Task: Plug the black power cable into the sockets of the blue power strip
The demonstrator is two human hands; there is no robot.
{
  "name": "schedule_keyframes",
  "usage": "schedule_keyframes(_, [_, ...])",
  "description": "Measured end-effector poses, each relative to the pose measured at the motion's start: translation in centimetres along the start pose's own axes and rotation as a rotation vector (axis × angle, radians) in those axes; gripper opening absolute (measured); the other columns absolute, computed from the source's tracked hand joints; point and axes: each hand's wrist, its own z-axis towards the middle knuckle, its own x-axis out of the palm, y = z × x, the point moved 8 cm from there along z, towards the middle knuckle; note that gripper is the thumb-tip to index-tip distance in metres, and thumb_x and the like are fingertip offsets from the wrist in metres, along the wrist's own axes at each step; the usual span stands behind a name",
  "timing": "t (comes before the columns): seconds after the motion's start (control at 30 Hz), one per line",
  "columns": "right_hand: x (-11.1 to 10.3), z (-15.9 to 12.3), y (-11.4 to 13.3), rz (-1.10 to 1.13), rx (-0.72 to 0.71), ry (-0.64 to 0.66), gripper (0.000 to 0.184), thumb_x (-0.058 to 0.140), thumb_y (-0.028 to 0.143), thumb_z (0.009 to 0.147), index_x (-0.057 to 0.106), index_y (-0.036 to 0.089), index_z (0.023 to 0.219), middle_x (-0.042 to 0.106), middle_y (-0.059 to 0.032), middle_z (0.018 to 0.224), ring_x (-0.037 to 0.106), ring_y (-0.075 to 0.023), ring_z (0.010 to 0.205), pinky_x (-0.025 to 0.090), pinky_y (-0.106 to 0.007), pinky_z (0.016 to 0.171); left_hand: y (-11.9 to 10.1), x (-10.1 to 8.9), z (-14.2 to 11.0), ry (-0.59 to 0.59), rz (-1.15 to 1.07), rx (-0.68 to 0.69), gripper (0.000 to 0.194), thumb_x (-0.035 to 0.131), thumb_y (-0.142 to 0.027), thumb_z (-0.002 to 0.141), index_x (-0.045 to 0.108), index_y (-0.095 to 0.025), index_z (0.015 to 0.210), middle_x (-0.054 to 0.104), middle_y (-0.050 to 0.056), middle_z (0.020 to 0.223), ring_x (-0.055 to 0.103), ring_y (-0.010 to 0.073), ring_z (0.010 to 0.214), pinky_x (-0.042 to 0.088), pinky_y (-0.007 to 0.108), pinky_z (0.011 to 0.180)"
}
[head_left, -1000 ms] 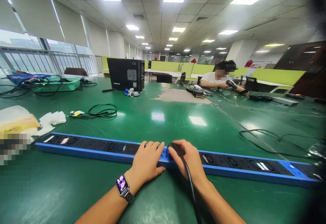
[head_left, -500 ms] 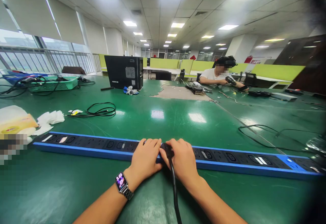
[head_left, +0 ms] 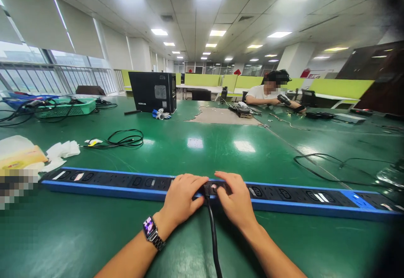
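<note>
"One power strip, lying across the green table under both hands. Handling?"

"Looks stiff, probably fairly heavy; take it by the blue sides. The plug at its middle should be hard and light: pinch the body, not the bendy cord."

"Hands?"

"The left hand curves over the strip, thumb and index beside the plug; can't tell how firmly. The right hand is half open, just right of the plug, nothing visible in it."

"Around?"

"Tissue pack near the left end, computer case farther back, a person opposite. Only fingers crowd the plug."
</note>
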Motion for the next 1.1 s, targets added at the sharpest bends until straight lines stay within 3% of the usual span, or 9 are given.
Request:
schedule_keyframes(0.17, [0.4,0.2,-0.3,-0.033,0.014,0.029,0.024,0.051,0.022,0.077,0.070,0.022,0.093,0.072,-0.0070,0.105,0.057,-0.0260,0.102,0.045,-0.047,0.091,0.1,-1.5,0.0,-0.254,-0.072,-0.070,0.028,0.061,-0.013,0.085,0.063,-0.022,0.112,0.073,0.004,0.101,0.066,0.0219,0.089,0.051,0.036,0.080])
schedule_keyframes(0.27, [0.6,0.1,-0.3,-0.055,0.025,0.042,0.021,0.052,0.024,0.079,0.070,0.022,0.090,0.072,-0.0064,0.104,0.057,-0.0257,0.102,0.045,-0.046,0.090,1.8,-5.4,-0.7,-0.501,-0.091,-0.111,0.025,0.060,-0.027,0.090,0.062,-0.022,0.115,0.072,0.005,0.103,0.067,0.0207,0.092,0.051,0.033,0.083])
schedule_keyframes(0.33, [0.6,0.1,-0.4,-0.069,0.032,0.045,0.020,0.053,0.026,0.079,0.070,0.023,0.088,0.072,-0.0058,0.103,0.058,-0.0254,0.101,0.045,-0.046,0.089,4.2,-8.5,-2.0,-0.661,-0.029,-0.213,0.029,0.061,-0.037,0.090,0.064,-0.022,0.115,0.072,0.006,0.103,0.067,0.0218,0.093,0.051,0.034,0.085])
schedule_keyframes(0.4, [0.7,0.2,-0.4,-0.078,0.041,0.043,0.019,0.054,0.027,0.079,0.070,0.024,0.087,0.072,-0.0054,0.103,0.058,-0.0254,0.101,0.045,-0.046,0.089,7.0,-11.1,-3.7,-0.734,0.050,-0.340,0.035,0.061,-0.043,0.088,0.065,-0.021,0.115,0.072,0.007,0.104,0.068,0.0235,0.093,0.051,0.036,0.086])
schedule_keyframes(0.5, [0.7,0.2,-0.3,-0.080,0.043,0.041,0.019,0.054,0.028,0.080,0.071,0.024,0.087,0.072,-0.0054,0.104,0.058,-0.0256,0.102,0.045,-0.046,0.089,10.2,-12.5,-5.9,-0.651,0.004,-0.435,0.041,0.061,-0.049,0.086,0.066,-0.019,0.113,0.073,0.007,0.102,0.069,0.0234,0.090,0.053,0.036,0.086])
schedule_keyframes(0.57, [0.8,0.3,-0.2,-0.083,0.037,0.044,0.018,0.054,0.028,0.080,0.070,0.024,0.087,0.072,-0.0054,0.104,0.058,-0.0257,0.102,0.045,-0.047,0.089,11.2,-11.8,-6.7,-0.525,-0.077,-0.460,0.042,0.060,-0.050,0.085,0.066,-0.018,0.112,0.074,0.007,0.098,0.070,0.0230,0.087,0.055,0.035,0.082])
schedule_keyframes(0.77, [0.7,0.2,-0.3,-0.043,0.041,0.040,0.017,0.055,0.029,0.082,0.070,0.025,0.087,0.072,-0.0059,0.103,0.059,-0.0254,0.102,0.046,-0.046,0.088,8.6,-8.5,-5.7,-0.232,0.022,-0.255,0.029,0.062,-0.041,0.086,0.069,-0.023,0.107,0.074,0.006,0.098,0.069,0.0238,0.089,0.054,0.038,0.083])
schedule_keyframes(0.93, [0.7,0.1,-0.1,-0.039,0.045,0.055,0.017,0.055,0.030,0.082,0.070,0.025,0.086,0.072,-0.0059,0.102,0.059,-0.0255,0.102,0.045,-0.046,0.089,8.0,-7.8,-5.3,-0.173,0.102,-0.200,0.026,0.062,-0.033,0.086,0.067,-0.023,0.109,0.072,0.006,0.099,0.066,0.0239,0.090,0.052,0.039,0.084])
schedule_keyframes(1.1, [0.7,0.1,-0.2,-0.026,0.066,0.059,0.017,0.055,0.031,0.083,0.071,0.025,0.087,0.071,-0.0061,0.104,0.058,-0.0260,0.103,0.044,-0.048,0.089,7.9,-7.9,-5.7,-0.172,0.062,-0.188,0.039,0.064,-0.034,0.085,0.060,-0.025,0.123,0.071,0.006,0.108,0.064,0.0246,0.098,0.050,0.041,0.088])
